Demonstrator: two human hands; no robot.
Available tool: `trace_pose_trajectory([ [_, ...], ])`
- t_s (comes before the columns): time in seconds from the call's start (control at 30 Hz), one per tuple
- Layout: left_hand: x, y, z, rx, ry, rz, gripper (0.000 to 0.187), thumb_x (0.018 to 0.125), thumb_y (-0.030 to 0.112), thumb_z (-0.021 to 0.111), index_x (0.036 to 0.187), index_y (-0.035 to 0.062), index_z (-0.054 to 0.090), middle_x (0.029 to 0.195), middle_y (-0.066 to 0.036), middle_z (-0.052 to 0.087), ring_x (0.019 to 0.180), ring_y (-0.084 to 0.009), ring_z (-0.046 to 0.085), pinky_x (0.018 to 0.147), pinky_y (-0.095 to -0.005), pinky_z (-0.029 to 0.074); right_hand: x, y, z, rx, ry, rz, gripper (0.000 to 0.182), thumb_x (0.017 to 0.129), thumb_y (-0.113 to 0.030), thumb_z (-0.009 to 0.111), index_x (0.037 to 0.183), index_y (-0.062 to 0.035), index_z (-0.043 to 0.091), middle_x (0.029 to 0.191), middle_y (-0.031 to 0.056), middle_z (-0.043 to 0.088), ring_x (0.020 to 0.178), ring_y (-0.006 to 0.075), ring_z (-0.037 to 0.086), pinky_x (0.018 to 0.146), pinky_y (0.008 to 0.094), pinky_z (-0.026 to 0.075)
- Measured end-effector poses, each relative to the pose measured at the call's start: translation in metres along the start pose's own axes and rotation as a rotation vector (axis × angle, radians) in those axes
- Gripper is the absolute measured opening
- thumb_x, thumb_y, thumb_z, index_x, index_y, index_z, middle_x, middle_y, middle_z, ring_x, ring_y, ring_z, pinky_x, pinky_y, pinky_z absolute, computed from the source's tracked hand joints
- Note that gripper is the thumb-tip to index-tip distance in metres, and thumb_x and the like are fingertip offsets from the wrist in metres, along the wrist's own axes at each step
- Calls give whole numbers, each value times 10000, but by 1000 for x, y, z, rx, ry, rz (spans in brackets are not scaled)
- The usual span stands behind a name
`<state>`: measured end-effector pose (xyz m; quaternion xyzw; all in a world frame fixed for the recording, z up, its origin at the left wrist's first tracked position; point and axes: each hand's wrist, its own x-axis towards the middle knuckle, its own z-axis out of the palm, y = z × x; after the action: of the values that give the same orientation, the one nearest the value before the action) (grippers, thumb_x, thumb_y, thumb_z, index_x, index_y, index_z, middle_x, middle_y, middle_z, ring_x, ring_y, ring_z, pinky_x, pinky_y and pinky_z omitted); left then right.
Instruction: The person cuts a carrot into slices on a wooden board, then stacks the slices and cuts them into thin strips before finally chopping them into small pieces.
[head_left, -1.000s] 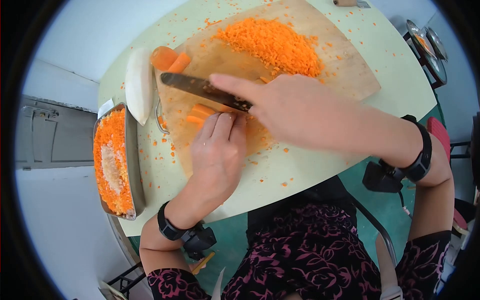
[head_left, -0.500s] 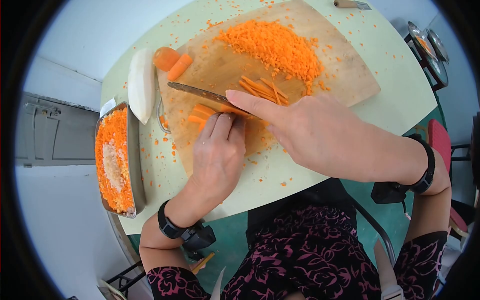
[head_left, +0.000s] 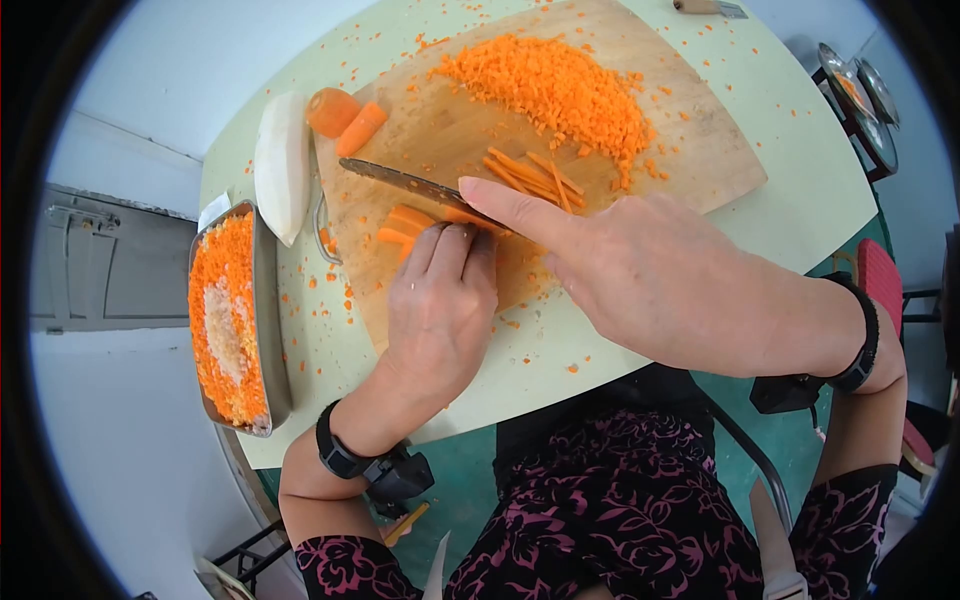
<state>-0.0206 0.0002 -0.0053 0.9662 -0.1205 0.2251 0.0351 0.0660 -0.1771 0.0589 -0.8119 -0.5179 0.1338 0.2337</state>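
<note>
My right hand (head_left: 640, 265) grips a knife (head_left: 405, 182), index finger stretched along the top of its blade. The handle is hidden in my palm. Close by the blade, my left hand (head_left: 445, 300) presses its bent fingers onto a piece of carrot (head_left: 465, 217) on the wooden cutting board (head_left: 700, 150). More carrot slices (head_left: 405, 222) lie left of those fingertips. Beyond the knife sit thin carrot strips (head_left: 535, 178) and a heap of finely diced carrot (head_left: 550, 90). Two larger carrot chunks (head_left: 345, 120) rest at the board's upper left corner.
A peeled white radish (head_left: 282, 170) lies left of the board. Beside it stands a metal tray (head_left: 272, 330) filled with diced carrot and a pale chopped heap. A wooden-handled tool (head_left: 710, 8) is at the table's far edge. Carrot bits dot the pale green table (head_left: 800, 200).
My right hand and the knife have shifted slightly right. The left hand has moved a little right too. The board and the carrot strips appear slightly shifted.
</note>
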Motion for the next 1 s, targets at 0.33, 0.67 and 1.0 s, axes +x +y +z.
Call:
trace_pose_trajectory([
  [0.33,1,2,-2,17,-21,0,292,671,-17,593,955,-82,613,881,-141,559,837,-277,561,677,-352,500,-2,-1,2,49,16,-38,706,761,28,489,1432,-104,316,575,164,529,495,328,528,480,395,408],
  [0.67,0,1,2,-4,7,5,246,657,-19,588,898,-63,616,882,-138,575,824,-276,569,661,-359,497,30,3,16,-83,126,-137,669,777,-39,518,1418,-134,351,634,178,571,558,323,567,526,393,448],
  [1.0,8,-2,2,-119,86,-33,206,758,-48,582,948,-34,660,940,-138,647,833,-282,623,712,-323,519,15,18,-24,347,-29,141,511,875,-146,482,1380,-127,404,766,106,613,517,230,579,529,348,495],
])
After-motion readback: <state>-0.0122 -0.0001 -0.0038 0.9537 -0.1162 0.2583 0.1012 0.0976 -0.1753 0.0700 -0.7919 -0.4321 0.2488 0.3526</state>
